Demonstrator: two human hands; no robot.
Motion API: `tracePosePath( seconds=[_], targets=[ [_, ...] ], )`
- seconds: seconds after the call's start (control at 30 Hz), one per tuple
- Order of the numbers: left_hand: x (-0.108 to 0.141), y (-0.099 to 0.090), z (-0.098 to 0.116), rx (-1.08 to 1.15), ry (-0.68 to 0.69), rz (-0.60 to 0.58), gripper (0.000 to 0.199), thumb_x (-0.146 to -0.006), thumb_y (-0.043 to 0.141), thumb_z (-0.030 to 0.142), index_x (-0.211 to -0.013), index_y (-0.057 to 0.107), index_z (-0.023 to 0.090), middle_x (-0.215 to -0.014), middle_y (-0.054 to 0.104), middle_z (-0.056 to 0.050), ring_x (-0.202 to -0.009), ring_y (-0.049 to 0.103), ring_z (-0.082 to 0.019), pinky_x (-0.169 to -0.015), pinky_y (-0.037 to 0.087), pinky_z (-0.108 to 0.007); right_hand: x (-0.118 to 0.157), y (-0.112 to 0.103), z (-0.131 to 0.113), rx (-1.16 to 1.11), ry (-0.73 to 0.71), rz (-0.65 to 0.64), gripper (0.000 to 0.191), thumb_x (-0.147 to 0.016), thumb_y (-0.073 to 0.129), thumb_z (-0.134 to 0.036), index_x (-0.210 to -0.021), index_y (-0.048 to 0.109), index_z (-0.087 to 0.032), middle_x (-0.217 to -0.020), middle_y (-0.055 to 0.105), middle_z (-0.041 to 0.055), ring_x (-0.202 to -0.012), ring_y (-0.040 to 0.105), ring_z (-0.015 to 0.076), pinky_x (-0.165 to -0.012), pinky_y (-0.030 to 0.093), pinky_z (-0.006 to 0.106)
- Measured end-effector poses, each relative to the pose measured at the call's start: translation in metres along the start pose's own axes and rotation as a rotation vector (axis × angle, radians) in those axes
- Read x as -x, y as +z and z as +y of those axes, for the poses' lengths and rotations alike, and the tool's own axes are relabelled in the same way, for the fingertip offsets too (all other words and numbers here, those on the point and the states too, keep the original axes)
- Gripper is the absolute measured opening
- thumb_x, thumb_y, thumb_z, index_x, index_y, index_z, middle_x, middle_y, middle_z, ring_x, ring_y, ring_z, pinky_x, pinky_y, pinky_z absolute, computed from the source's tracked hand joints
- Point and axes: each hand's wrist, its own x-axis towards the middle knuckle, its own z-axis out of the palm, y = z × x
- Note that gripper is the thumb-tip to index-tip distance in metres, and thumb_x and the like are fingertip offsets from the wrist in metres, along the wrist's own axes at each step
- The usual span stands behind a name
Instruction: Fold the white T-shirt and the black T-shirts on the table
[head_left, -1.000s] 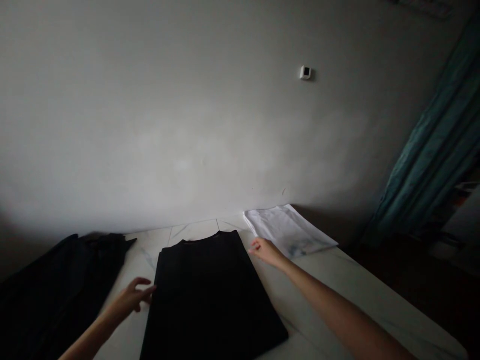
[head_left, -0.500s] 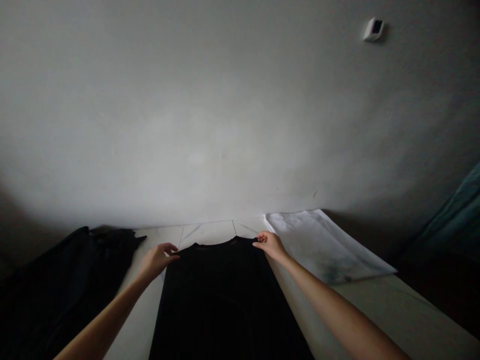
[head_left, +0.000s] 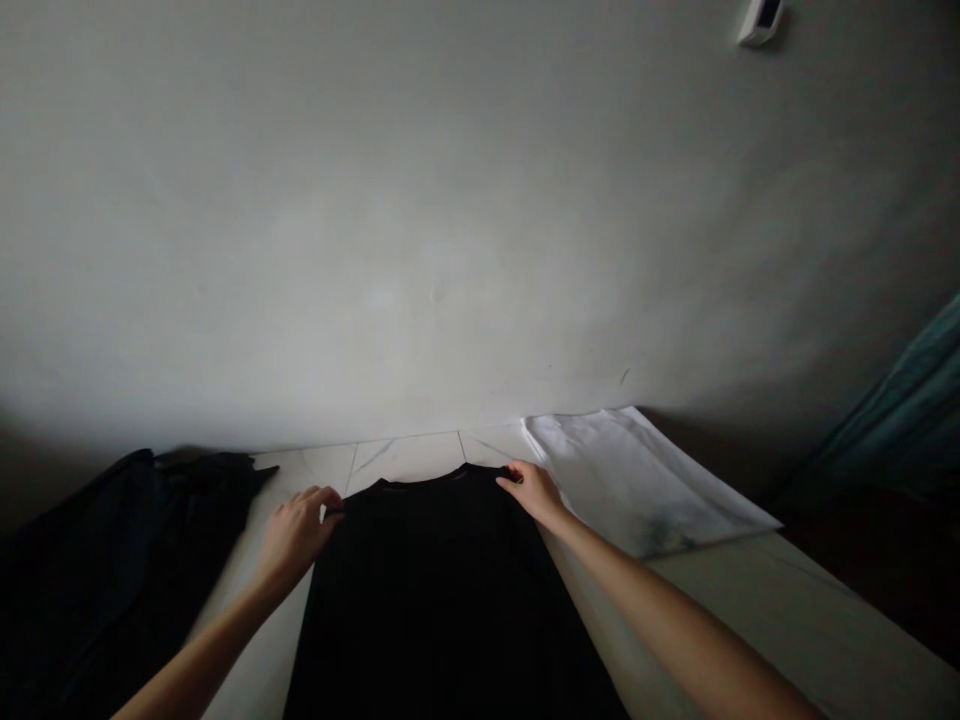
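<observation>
A black T-shirt (head_left: 442, 600) lies spread on the pale surface in front of me, its neckline at the far end. My left hand (head_left: 300, 530) pinches the shirt at its far left shoulder corner, thumb and fingers closed on the cloth. At the far right shoulder, my right hand (head_left: 531, 492) grips the fabric between thumb and fingers. The shirt's near end runs out of view at the bottom.
Dark crumpled clothing (head_left: 127, 570) is heaped at the left. To the right lies a folded white garment (head_left: 645, 480) with a greyish print. A grey wall (head_left: 435, 250) rises behind the marbled surface (head_left: 750, 610). Teal cloth (head_left: 892, 410) hangs at the far right.
My left hand has closed its fingers on the shirt's left shoulder. The right hand keeps its place at the other shoulder. The view has shifted slightly.
</observation>
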Motion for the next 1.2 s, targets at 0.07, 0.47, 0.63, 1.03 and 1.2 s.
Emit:
tracePosePath(
  seconds=[0.07, 0.47, 0.63, 1.03, 1.2],
  targets=[
    [-0.002, 0.004, -0.004, 0.140, -0.013, -0.006, 0.014, -0.072, 0.057, 0.035, -0.078, 0.059, 0.023, -0.079, 0.068, -0.004, -0.079, 0.063, -0.025, -0.074, 0.043, -0.035, -0.001, 0.000, 0.002, -0.019, -0.021, 0.008, 0.013, -0.078, 0.065, -0.029, -0.084, 0.071, -0.019, -0.082, 0.073, 0.0050, -0.076, 0.067, 0.0213, -0.068, 0.046, 0.028],
    [-0.041, -0.010, -0.024, 0.656, -0.157, -0.050, 0.041, -0.050, 0.072, 0.053, -0.069, 0.057, 0.020, -0.059, 0.058, 0.004, -0.057, 0.056, -0.016, -0.055, 0.041, -0.026, -0.014, -0.003, -0.014, 0.209, -0.004, 0.014, 0.018, -0.093, 0.054, -0.031, -0.099, 0.067, -0.020, -0.091, 0.073, 0.0050, -0.084, 0.068, 0.0201, -0.070, 0.047, 0.026],
    [-0.041, 0.010, -0.027, 0.438, -0.182, -0.035, 0.032, -0.061, 0.066, 0.041, -0.084, 0.061, 0.019, -0.075, 0.067, -0.003, -0.068, 0.065, -0.022, -0.065, 0.051, -0.033, -0.006, 0.012, -0.027, 0.331, 0.052, 0.040, 0.022, -0.096, 0.048, -0.023, -0.112, 0.062, -0.020, -0.107, 0.069, 0.0107, -0.097, 0.065, 0.0228, -0.078, 0.047, 0.031],
    [0.037, 0.071, 0.063, -0.168, 0.570, 0.052, 0.057, -0.097, 0.036, 0.047, -0.152, 0.026, 0.032, -0.157, 0.035, -0.004, -0.144, 0.033, -0.028, -0.116, 0.028, -0.053, 0.058, 0.039, -0.066, 0.377, -0.524, -0.319, 0.066, -0.096, 0.034, -0.063, -0.152, 0.030, -0.029, -0.162, 0.018, 0.0090, -0.148, 0.018, 0.0278, -0.117, 0.013, 0.057],
    [0.013, 0.064, 0.014, -0.204, 0.530, -0.078, 0.052, -0.099, 0.030, 0.050, -0.149, 0.026, 0.038, -0.158, 0.032, -0.001, -0.145, 0.031, -0.027, -0.115, 0.029, -0.051, 0.027, 0.010, -0.041, 0.416, -0.354, -0.379, 0.062, -0.100, 0.027, -0.059, -0.153, 0.028, -0.027, -0.162, 0.014, 0.0080, -0.149, 0.014, 0.0255, -0.119, 0.013, 0.050]
  ],
)
